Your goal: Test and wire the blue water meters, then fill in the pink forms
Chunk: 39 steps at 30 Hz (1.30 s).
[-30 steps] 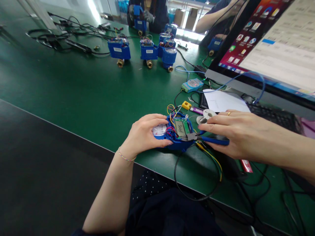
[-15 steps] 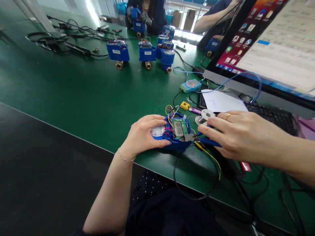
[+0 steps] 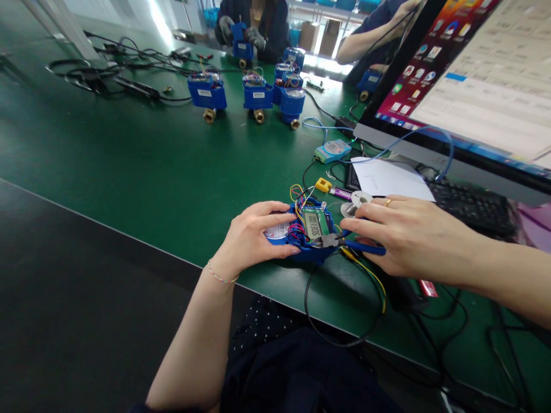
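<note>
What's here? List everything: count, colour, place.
Flat table: one, green, centre
Open plastic meter: one, blue, near edge
Standing plastic meters: several, blue, far side
Metal pliers: one, blue handles, at open meter
Round spool: one, whitish, beyond pliers
Rectangular box: one, blue, beyond spool
Large monitor: one, black, right
Paper sheet: one, white, right
Loose cables: many, mostly black, both sides
Other people: two, dark clothing, far side
Left hand: one, bare, on open meter
Right hand: one, bare, on pliers
</note>
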Tool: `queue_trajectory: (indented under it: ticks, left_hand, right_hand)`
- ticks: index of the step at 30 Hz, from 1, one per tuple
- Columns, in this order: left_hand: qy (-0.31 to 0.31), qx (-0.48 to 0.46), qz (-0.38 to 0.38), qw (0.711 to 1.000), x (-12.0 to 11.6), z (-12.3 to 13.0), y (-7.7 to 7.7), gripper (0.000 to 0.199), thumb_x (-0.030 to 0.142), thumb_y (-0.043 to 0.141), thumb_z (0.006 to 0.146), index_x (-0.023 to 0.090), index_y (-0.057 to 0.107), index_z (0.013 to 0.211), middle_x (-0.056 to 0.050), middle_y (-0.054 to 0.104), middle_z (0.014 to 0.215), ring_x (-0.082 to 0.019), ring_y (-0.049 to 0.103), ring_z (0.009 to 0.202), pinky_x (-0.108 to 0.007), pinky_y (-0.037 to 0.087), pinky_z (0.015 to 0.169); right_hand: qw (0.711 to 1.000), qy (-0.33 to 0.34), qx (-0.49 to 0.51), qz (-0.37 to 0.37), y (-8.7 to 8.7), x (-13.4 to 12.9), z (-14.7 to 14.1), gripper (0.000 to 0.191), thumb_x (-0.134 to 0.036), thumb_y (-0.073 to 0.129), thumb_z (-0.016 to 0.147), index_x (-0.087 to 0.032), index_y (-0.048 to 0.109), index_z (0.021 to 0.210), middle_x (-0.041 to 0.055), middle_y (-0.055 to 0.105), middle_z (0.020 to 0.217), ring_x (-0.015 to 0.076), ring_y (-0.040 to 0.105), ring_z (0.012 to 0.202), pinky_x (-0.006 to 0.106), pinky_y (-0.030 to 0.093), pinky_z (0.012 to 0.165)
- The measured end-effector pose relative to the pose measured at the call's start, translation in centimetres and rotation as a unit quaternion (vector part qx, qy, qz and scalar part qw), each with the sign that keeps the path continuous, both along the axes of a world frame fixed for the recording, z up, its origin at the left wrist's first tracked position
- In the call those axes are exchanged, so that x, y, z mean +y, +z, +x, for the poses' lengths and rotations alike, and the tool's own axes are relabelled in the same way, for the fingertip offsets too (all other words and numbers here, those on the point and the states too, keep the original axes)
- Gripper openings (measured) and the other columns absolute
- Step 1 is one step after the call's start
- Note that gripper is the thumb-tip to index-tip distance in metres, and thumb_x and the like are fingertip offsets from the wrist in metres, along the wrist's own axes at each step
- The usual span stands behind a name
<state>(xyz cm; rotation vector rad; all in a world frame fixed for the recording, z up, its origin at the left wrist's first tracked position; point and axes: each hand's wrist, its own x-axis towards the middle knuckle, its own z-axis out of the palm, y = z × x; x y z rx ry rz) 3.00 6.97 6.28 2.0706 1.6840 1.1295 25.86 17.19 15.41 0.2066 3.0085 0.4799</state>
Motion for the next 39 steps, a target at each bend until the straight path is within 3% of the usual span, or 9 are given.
queue_trajectory:
  ticks: [5, 13, 20, 26, 32, 39]
  left_hand:
    - [0.000, 0.001, -0.002, 1.000, 0.0, 0.0, 0.0, 0.047, 0.042, 0.073, 0.063, 0.021, 0.062, 0.103, -0.006, 0.058, 0.113, -0.020, 0.053, 0.105, -0.037, 0.045, 0.093]
    - [-0.006, 0.055, 0.001, 0.998, -0.1, 0.1, 0.6, 0.057, 0.046, 0.067, 0.069, 0.022, 0.050, 0.118, -0.007, 0.056, 0.117, -0.019, 0.052, 0.107, -0.034, 0.043, 0.092]
    - [-0.013, 0.192, -0.030, 0.981, -0.4, 0.6, 1.1, 0.045, 0.044, 0.054, 0.081, 0.033, 0.045, 0.123, -0.007, 0.047, 0.126, -0.024, 0.041, 0.119, -0.045, 0.035, 0.097]
    - [-0.009, 0.180, -0.029, 0.983, -0.3, 0.6, 0.8, 0.041, 0.044, 0.055, 0.079, 0.030, 0.051, 0.118, -0.008, 0.047, 0.125, -0.024, 0.042, 0.117, -0.043, 0.037, 0.096]
    - [-0.013, 0.162, -0.015, 0.987, 0.0, 0.5, 0.6, 0.041, 0.043, 0.057, 0.078, 0.029, 0.053, 0.116, -0.007, 0.049, 0.123, -0.023, 0.044, 0.115, -0.041, 0.038, 0.096]
    - [-0.012, 0.153, -0.014, 0.988, -0.1, 0.4, 0.5, 0.041, 0.042, 0.059, 0.077, 0.029, 0.054, 0.115, -0.007, 0.049, 0.122, -0.022, 0.045, 0.114, -0.041, 0.039, 0.095]
  right_hand:
    - [1.000, 0.012, 0.026, 0.005, -0.4, 0.2, 0.5, 0.028, -0.027, 0.060, 0.074, -0.017, 0.060, 0.100, 0.0054, 0.055, 0.084, 0.0172, 0.049, 0.069, 0.028, 0.038, 0.066]
    - [0.999, 0.019, 0.018, 0.024, -0.5, 0.6, 0.4, 0.028, -0.027, 0.059, 0.075, -0.017, 0.060, 0.101, 0.0056, 0.054, 0.081, 0.0180, 0.050, 0.067, 0.029, 0.041, 0.062]
    - [0.998, 0.032, 0.017, 0.052, -0.4, 0.1, 0.5, 0.030, -0.018, 0.053, 0.071, -0.013, 0.060, 0.099, 0.0088, 0.055, 0.081, 0.0180, 0.051, 0.065, 0.027, 0.036, 0.055]
    - [0.995, 0.012, 0.063, 0.072, -0.8, -1.2, 0.8, 0.023, -0.015, 0.047, 0.072, -0.013, 0.062, 0.090, 0.0079, 0.053, 0.073, 0.0174, 0.048, 0.061, 0.028, 0.030, 0.053]
    - [0.995, -0.012, 0.089, 0.033, -1.5, -0.9, 1.0, 0.025, -0.023, 0.054, 0.077, -0.014, 0.060, 0.100, 0.0088, 0.056, 0.087, 0.0183, 0.051, 0.076, 0.027, 0.036, 0.065]
    - [0.996, -0.022, 0.084, 0.011, -1.6, -0.5, 1.0, 0.026, -0.023, 0.057, 0.077, -0.016, 0.060, 0.102, 0.0076, 0.056, 0.091, 0.0181, 0.053, 0.078, 0.027, 0.038, 0.066]
